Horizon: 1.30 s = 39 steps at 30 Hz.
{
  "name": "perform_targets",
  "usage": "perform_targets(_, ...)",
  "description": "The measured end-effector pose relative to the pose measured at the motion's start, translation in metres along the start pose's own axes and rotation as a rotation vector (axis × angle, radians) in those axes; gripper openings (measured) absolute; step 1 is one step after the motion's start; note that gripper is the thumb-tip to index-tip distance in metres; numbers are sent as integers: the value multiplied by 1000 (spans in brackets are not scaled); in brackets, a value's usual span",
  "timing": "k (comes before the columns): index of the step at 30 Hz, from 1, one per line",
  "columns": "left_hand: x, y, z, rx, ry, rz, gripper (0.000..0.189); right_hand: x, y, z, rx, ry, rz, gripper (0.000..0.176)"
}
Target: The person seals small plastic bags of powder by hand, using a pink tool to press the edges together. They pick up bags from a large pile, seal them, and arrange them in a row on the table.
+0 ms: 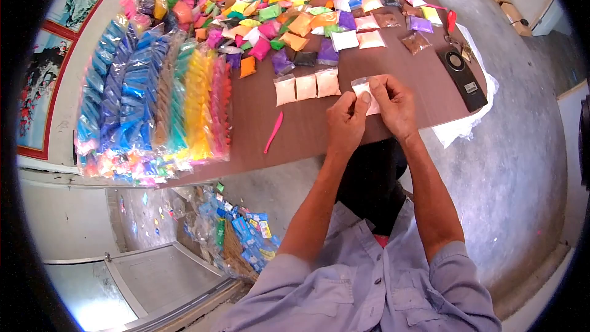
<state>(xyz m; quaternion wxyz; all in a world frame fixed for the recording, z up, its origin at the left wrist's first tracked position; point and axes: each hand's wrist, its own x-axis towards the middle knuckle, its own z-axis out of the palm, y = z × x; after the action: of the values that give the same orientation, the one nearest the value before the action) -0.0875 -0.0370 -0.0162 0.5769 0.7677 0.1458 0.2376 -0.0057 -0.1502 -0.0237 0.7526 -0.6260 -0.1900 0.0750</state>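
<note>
Between both hands, over the front part of the brown table (246,129), is a small clear packet (361,88) with pale pink contents. My left hand (346,122) pinches its left side, thumb up. My right hand (395,107) grips its right side with thumb and fingers. The fingers cover much of the packet. Just left of it, three similar pale pink packets (306,86) lie side by side, touching. A bright pink plastic knife-like tool (274,133) rests on the table left of my left hand.
A large heap of colourful packets (270,12) covers the table's far side. Long bagged rows of packets (141,92) stack at the left. A black device (462,79) and keys (461,49) lie near the right edge. Blue wrappers (249,240) pile on the floor.
</note>
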Motion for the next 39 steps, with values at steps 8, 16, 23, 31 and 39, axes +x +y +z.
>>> perform_targets(8,-5,31,4,61,-60,-44,26,-2,3,-5,89,98,7,16)
perform_targets(16,17,30,12,121,-91,-15,22,15,-19,-9,232,105,180,21)
perform_targets(23,89,52,57,-199,-103,14,26,91,-36,-42,309,103,-115,21)
perform_targets(31,148,41,56,200,199,431,37,172,-12,-12,358,44,-15,17)
perform_targets(39,158,29,31,235,146,364,33,184,8,2,453,-88,82,31)
